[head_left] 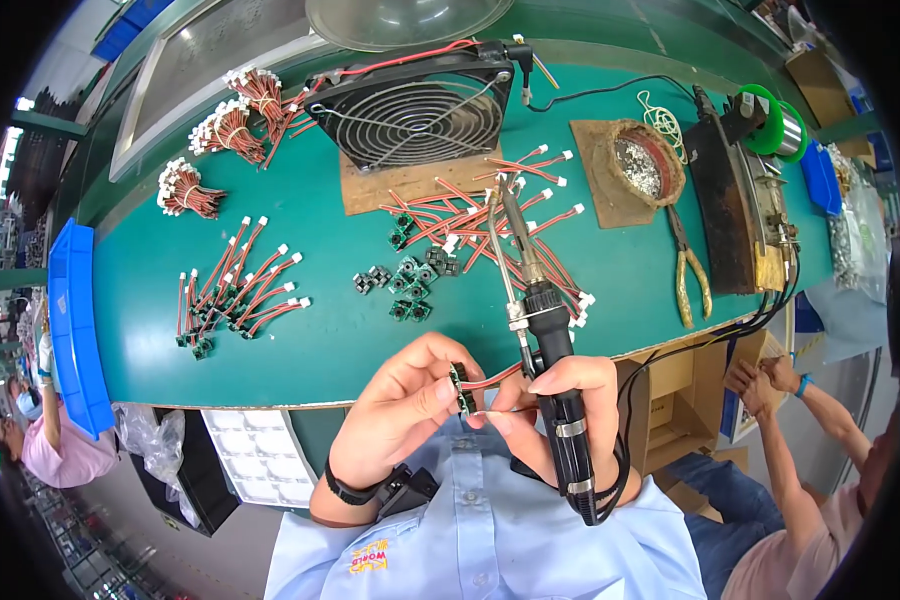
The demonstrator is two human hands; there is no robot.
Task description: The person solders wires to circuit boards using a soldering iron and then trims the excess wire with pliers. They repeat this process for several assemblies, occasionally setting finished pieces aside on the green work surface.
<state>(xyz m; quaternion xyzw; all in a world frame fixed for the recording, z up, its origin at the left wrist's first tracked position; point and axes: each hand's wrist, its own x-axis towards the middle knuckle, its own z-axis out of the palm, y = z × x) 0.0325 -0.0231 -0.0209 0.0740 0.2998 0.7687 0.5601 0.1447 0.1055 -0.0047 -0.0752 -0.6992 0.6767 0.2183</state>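
Close to my chest, my left hand pinches a small green circuit board between thumb and fingers. My right hand is wrapped round a black soldering iron with a thin metal feed tube beside its tip. The iron points away from me, its tip apart from the board. Red wire runs from the board towards my right hand, whose fingertips are near the board's lower end. Beyond my hands lie several loose green boards and a scattered pile of red-and-white connector wires.
A black fan stands at the back. Right of it are a round dish of metal scraps, pliers, and a box with a green solder spool. Wired boards lie left. A co-worker's hands show at right.
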